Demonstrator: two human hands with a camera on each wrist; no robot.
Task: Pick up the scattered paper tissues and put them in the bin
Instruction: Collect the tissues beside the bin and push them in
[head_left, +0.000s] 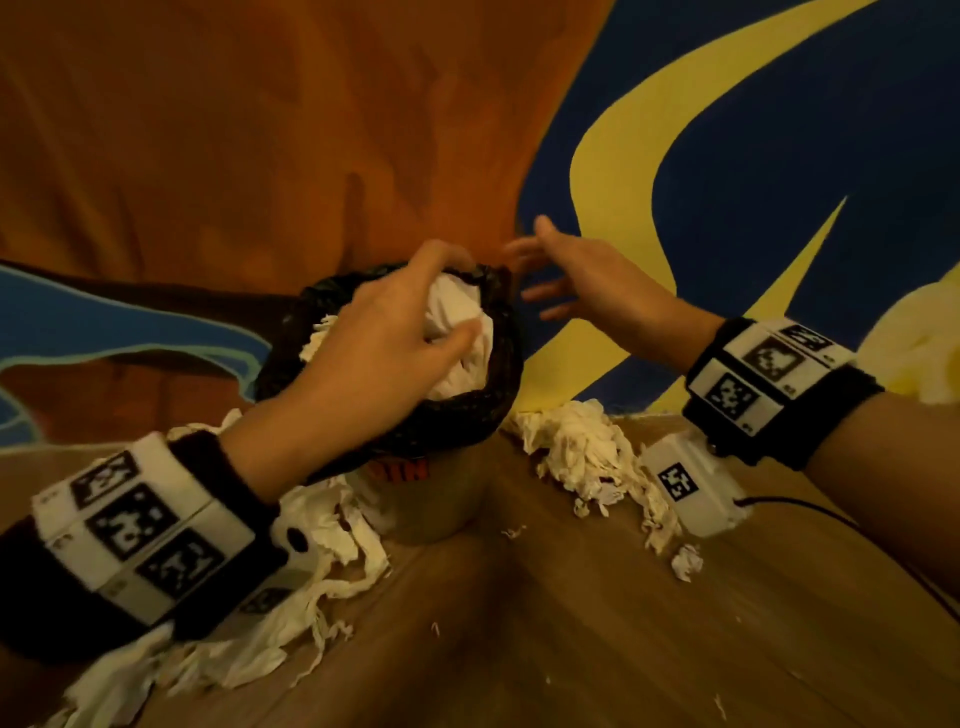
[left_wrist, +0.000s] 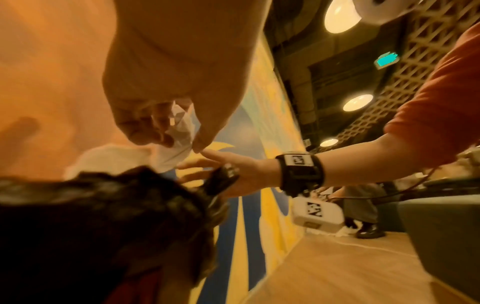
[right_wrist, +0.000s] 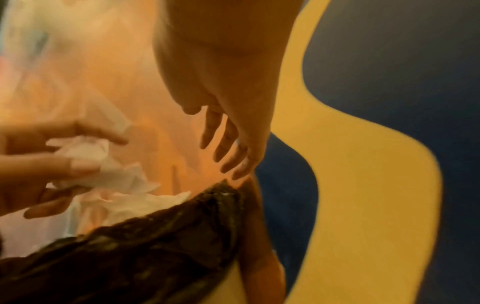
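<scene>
Left hand (head_left: 374, 343) pinches a white tissue wad (head_left: 460, 332) over the black-lined bin (head_left: 457, 421) while the right hand (head_left: 587, 275) hovers beside it, fingers spread, holding nothing

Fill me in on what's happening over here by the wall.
A person is clearing paper tissues off the floor into a bin lined with a black bag. The left hand holds a wad of tissue right over the bin's mouth. The right hand hovers open beside the rim, holding nothing. More tissues lie on the wooden floor on both sides of the bin.
</scene>
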